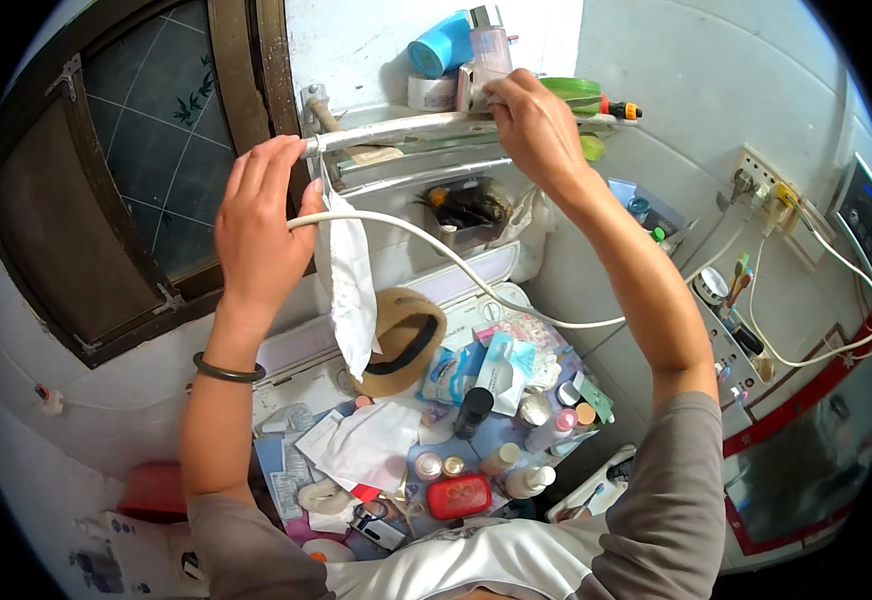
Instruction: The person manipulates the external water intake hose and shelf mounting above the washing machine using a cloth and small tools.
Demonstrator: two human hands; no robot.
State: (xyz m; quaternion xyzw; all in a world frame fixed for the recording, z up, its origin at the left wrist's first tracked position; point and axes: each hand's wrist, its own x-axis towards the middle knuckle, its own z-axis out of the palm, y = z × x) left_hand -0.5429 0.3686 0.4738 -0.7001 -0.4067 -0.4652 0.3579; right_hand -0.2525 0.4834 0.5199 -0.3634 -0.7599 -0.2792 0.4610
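My left hand (259, 222) is raised at the left end of a metal wall shelf (411, 128) and grips a white cable (476, 280) together with a white cloth (352, 285) that hangs down from it. My right hand (536, 125) reaches up to the shelf's top rail, fingers closed on a small white thing next to a pink bottle (491, 50). What exactly it pinches is hidden by the fingers. The cable runs down and right toward a wall socket (756, 180).
A blue tube (441, 45), a tape roll (432, 93) and a green lid (571, 88) sit on the shelf. Below, a washing machine top (296, 360) carries a straw hat (403, 340), papers, bottles, several small jars and a red box (459, 496). A dark window frame (116, 180) is left.
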